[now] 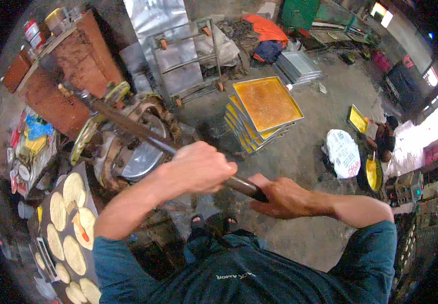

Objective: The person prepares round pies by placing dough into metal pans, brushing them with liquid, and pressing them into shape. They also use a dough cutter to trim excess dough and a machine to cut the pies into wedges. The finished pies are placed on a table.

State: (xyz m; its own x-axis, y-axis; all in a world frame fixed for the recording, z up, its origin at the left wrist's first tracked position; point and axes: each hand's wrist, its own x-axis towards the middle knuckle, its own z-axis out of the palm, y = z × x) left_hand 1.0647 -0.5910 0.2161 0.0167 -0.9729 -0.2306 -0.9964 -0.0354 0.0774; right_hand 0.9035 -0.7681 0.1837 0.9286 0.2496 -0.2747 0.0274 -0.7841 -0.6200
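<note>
My left hand [203,167] is closed around the middle of a long metal bar [135,129] that slants across the view. Near the bar's lower right end, my right hand [279,193] grips it too. The bar's far end passes over a worn machine or stand with a round metal bowl [144,161] in it. At lower left, flat rounds of dough [74,254] lie on a dark surface, with a brush with an orange-tipped handle [80,228] on them.
Stacked square trays [268,102] coated yellow-orange stand on the floor ahead. Behind them are a wheeled metal frame [188,60] and a stack of grey trays [298,66]. A person [384,138] crouches at right by a white sack [342,154] and a yellow-filled pan [373,174].
</note>
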